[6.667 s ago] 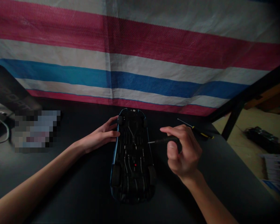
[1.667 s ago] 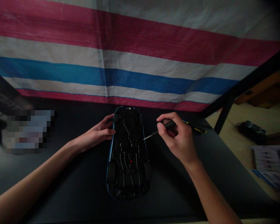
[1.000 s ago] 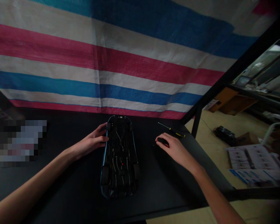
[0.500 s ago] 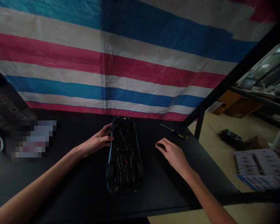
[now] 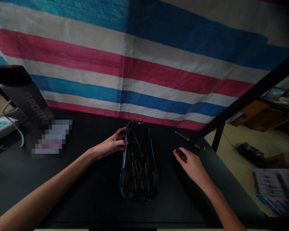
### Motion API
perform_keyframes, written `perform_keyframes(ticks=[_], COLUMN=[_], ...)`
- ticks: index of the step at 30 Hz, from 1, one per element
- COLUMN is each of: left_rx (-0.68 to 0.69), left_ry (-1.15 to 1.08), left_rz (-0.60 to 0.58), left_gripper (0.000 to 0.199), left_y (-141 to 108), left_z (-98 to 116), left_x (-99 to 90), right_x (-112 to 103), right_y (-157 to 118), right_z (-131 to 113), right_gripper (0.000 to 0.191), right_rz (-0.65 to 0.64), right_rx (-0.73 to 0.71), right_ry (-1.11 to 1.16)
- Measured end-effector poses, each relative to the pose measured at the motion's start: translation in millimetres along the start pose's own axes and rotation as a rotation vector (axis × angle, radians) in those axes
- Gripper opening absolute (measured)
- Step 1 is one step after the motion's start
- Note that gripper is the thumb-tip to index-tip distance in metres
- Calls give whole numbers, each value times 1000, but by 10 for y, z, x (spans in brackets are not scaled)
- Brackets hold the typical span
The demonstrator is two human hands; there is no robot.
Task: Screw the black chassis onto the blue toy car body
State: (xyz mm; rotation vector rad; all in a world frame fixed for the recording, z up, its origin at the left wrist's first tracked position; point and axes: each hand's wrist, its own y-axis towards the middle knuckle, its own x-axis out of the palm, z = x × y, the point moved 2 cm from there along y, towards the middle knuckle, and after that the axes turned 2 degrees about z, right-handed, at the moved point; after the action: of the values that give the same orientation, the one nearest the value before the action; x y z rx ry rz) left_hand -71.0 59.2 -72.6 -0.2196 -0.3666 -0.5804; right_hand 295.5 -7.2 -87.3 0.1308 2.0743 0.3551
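A model car (image 5: 139, 160) with blue edges lies upside down on the black table, its dark underside and wheels facing up. My left hand (image 5: 115, 142) touches the car's left side, thumb and fingers apart along its edge. To the right of the car, my right hand (image 5: 186, 158) is closed around a small dark object (image 5: 181, 154), whose full shape is hidden by the fingers. Just beyond that hand lies a screwdriver (image 5: 195, 145) with a black and yellow handle, its thin shaft pointing up and left.
A dark bottle (image 5: 31, 96) marked SPORT, a white power strip (image 5: 4, 128) with a cable and a blurred-out flat item (image 5: 53, 138) are at the left. A striped sheet (image 5: 144, 73) hangs behind the table (image 5: 96, 195). A dark frame bar slopes at the right.
The view has shifted left, so the car and hands appear further right. More of the bottle and power strip shows. My left hand stays at the car; my right hand still holds the dark object.
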Motion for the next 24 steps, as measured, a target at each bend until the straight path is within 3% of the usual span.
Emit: perform_keyframes(ticks=[8, 24], left_rx=[-12, -35], left_ry=[11, -7], left_rz=[7, 49], left_gripper=[75, 77], left_y=[9, -8], left_z=[-9, 6], left_x=[-15, -15], right_x=[47, 75], right_y=[-31, 60], right_z=[-23, -147], right_gripper=[31, 13], right_rz=[-49, -65], right_rx=[-39, -47], right_ry=[3, -224])
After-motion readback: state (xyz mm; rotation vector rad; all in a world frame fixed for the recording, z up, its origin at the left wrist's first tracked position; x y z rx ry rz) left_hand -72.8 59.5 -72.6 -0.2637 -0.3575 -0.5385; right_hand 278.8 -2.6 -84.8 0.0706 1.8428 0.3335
